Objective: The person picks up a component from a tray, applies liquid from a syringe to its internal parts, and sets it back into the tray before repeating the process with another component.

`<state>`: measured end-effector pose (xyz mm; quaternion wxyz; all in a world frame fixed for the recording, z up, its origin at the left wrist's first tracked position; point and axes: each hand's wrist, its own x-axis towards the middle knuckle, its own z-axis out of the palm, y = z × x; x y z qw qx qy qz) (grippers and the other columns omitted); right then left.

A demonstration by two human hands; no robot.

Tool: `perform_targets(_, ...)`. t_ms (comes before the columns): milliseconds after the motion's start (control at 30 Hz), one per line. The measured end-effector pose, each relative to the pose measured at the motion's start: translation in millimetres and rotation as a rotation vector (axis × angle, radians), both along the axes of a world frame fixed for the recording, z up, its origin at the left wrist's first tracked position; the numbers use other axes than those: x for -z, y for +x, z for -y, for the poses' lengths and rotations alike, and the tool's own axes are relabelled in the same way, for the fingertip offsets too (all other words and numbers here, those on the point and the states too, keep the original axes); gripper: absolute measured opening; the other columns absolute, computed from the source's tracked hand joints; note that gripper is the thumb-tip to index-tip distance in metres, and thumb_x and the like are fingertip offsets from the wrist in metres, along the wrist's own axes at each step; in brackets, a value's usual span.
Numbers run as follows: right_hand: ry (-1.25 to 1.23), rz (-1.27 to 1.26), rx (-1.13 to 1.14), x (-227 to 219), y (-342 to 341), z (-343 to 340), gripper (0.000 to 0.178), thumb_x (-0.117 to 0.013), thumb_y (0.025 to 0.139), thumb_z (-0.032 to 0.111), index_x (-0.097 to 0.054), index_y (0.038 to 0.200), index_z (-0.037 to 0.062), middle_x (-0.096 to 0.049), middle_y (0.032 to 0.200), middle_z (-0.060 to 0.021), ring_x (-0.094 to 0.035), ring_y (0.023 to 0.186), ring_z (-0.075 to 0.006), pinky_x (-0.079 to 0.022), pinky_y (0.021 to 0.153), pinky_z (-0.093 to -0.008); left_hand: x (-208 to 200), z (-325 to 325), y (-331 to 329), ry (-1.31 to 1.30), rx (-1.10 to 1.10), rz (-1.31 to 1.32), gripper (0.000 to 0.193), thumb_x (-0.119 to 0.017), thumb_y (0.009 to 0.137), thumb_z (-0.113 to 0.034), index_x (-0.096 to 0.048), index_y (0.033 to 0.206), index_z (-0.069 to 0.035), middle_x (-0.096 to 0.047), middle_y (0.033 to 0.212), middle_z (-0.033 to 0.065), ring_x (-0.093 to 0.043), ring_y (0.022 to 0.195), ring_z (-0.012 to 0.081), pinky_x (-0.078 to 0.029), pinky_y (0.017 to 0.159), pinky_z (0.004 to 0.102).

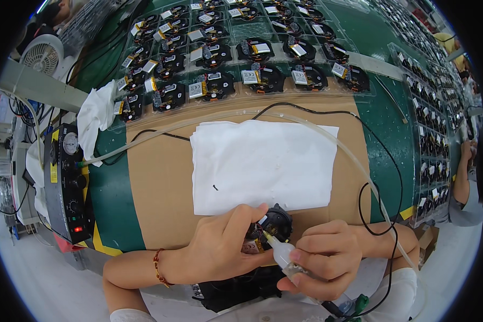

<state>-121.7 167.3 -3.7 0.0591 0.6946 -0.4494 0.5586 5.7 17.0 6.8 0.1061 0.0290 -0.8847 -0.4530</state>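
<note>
My left hand (214,241) is closed round a small black round device (280,221) near the table's front edge. Loose wires and a silver battery pack (251,247) with a printed label show on the device's near side. Between the fingers of my right hand (330,260) is a white dispensing syringe (282,254), tilted down to the left. Its yellowish tip (268,236) is at the wires of the device; whether it touches them, I cannot tell. Just beyond my hands lies a folded white cloth (263,166) with a small dark scrap (216,188) on it.
Clear plastic trays (247,32) with several similar devices stand at the back, and more (421,155) at the right. A black dispenser box (65,182) with a gauge is at left. A clear hose (354,158) and black cable (394,161) arch over the cardboard (155,198). Tweezers (392,99) lie far right.
</note>
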Motion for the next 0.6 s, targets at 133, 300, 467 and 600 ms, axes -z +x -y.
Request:
perform_targets(133,-0.001,-0.044,-0.034,-0.1,-1.2,-0.3,0.029,-0.077,0.066,0.013,-0.054,0.084,0.0111,-0.053,0.075,-0.0059,-0.052,0.056,-0.0151,-0.045,0.045,-0.0220,0.4,0.5,0.3,-0.007,-0.001,0.007,0.058,-0.082,0.059,-0.020,-0.049,0.102,0.001,-0.056,0.069,0.0095,-0.057,0.052,0.0219,-0.046,0.045,0.0298)
perform_targets(300,-0.007,-0.057,-0.035,-0.6,-0.9,-1.2,0.029,-0.076,0.066,0.012,-0.054,0.084,0.0108,-0.053,0.075,-0.0059,-0.052,0.054,-0.0147,-0.044,0.044,-0.0218,-1.0,0.1,1.4,-0.009,0.001,0.036,0.058,-0.082,0.058,-0.018,-0.050,0.102,0.001,-0.056,0.069,0.0094,-0.057,0.052,0.0215,-0.046,0.045,0.0297)
perform_targets(467,-0.008,-0.046,-0.027,-1.0,0.1,-1.3,0.028,-0.076,0.067,0.013,-0.054,0.084,0.0108,-0.053,0.074,-0.0056,-0.052,0.053,-0.0145,-0.044,0.044,-0.0217,0.3,0.5,1.5,0.022,-0.003,0.043,0.056,-0.081,0.058,-0.017,-0.050,0.102,0.001,-0.057,0.070,0.0096,-0.057,0.053,0.0215,-0.046,0.046,0.0296)
perform_targets(600,-0.005,-0.036,-0.036,-0.7,-1.0,-1.9,0.029,-0.077,0.067,0.013,-0.054,0.084,0.0109,-0.053,0.073,-0.0053,-0.053,0.052,-0.0144,-0.044,0.044,-0.0216,4.0,0.5,2.4,0.052,0.005,0.031,0.056,-0.081,0.059,-0.018,-0.050,0.102,0.001,-0.057,0.070,0.0098,-0.058,0.053,0.0216,-0.047,0.046,0.0295)
